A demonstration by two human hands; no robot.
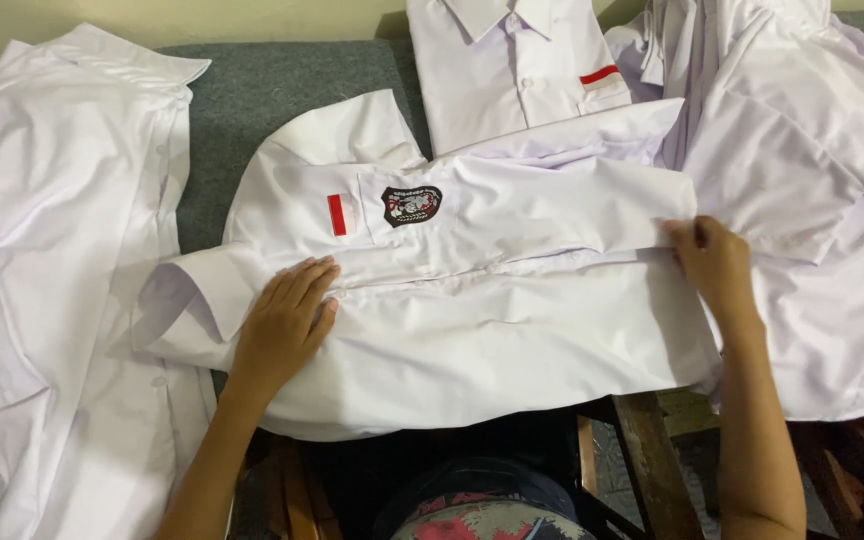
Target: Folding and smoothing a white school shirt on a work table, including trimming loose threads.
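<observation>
Only 1 view: a camera worn on the person's head, tilted steeply down and forward. It sits close above the grey tabletop (272, 90), near enough that the white shirts run past the left, right and top edges. The person's forearms and lap enter from the bottom edge.

The left hand (287, 315) lies flat, palm down, fingers together and stretched toward the far right, its bare forearm rising from the near edge. The right hand (712, 260) sits farther right, fingers curled in a pinch, forearm nearly straight.
</observation>
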